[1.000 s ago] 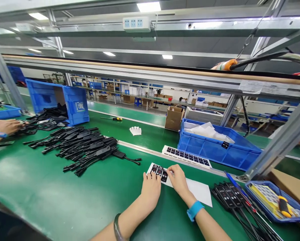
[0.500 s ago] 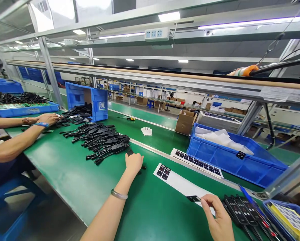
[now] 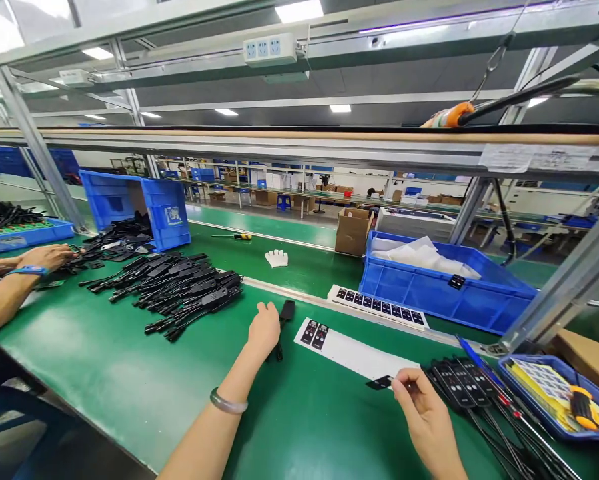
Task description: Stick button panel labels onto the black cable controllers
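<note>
My left hand (image 3: 264,331) is closed at a black cabled device (image 3: 288,309); its flat head shows beyond my fingers and its plug end hangs below. Most of the grip is hidden by the back of the hand. Between thumb and forefinger, my right hand (image 3: 422,417) pinches a small black label (image 3: 380,383). That label is near the right end of a white backing strip (image 3: 359,353). Two black labels (image 3: 314,334) with printed marks stick to the strip's left end. To the left of my left hand lies a pile of black cabled devices (image 3: 179,283).
Several labelled devices (image 3: 462,383) lie beside my right hand, near a blue tray (image 3: 549,363) with a yellow-handled tool. Behind stand a blue bin (image 3: 429,293) and another label strip (image 3: 374,307). A white glove (image 3: 277,258) lies farther back. A co-worker's hand (image 3: 47,258) works at left.
My left hand has drawn the black device off the pile's edge, so its head now shows. My right hand still pinches the label. The view has turned slightly right.
</note>
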`<state>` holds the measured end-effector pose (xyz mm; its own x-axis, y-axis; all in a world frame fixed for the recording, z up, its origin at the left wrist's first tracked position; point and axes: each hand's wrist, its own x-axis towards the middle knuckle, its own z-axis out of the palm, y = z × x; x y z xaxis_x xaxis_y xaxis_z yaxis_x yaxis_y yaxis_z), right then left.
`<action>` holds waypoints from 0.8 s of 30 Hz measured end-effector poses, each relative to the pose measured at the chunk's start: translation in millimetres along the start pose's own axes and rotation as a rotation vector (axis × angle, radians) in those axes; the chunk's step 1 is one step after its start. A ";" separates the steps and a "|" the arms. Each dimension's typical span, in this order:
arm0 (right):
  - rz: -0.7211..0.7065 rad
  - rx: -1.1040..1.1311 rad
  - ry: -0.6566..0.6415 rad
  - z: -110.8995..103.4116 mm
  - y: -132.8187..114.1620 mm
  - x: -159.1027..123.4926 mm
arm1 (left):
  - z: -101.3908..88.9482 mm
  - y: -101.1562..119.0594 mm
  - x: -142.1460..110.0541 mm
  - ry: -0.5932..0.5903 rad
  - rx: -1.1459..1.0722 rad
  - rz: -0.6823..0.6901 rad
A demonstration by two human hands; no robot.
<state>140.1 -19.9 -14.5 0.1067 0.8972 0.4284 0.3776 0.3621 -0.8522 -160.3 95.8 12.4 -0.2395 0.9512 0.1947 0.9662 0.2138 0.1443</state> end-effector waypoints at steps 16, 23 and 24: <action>0.062 0.068 -0.038 6.7 -12.5 -3.1 | -1.8 16.1 4.4 -0.054 -0.323 0.165; 0.150 0.221 -0.025 1.5 -15.4 -2.4 | -15.6 59.4 -46.0 -0.347 -0.899 0.201; 0.165 0.228 -0.019 0.3 -14.2 -2.7 | -14.3 67.3 -57.5 -0.428 -0.972 0.205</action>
<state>134.2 -27.4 -3.6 0.1315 0.9527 0.2740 0.1401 0.2558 -0.9565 -82.9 52.3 24.8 0.1539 0.9878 -0.0251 0.4496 -0.0474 0.8920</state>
